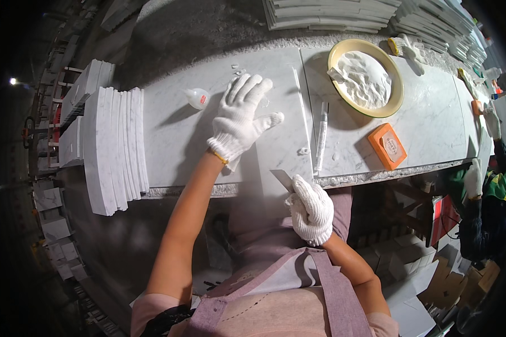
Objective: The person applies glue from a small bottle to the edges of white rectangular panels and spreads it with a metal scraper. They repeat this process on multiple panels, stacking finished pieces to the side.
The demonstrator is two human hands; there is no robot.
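Observation:
My left hand [243, 115], in a white knit glove, lies with fingers spread on a pale grey-veined marble tile [284, 143]. The tile seems to reach past the bench's front edge. Lower down, my gloved right hand [311, 211] is closed around a flat metal scraper blade [282, 180], its tip pointing up and left over the tile's near end; any handle is hidden in the glove. Left of my left hand stands a small translucent squeeze bottle [198, 99]. White crumbs [303, 151] dot the surface, and a white marker pen [322, 137] lies to the right.
A yellow-rimmed bowl [400, 84] holds white, paste-like material. Near the front edge sits an orange box [387, 146]. Marble tiles are stacked at left [113, 149] and at the back [331, 14]. A spare glove [414, 55] lies beyond the bowl. At far right, another person's gloved hand [473, 178] shows.

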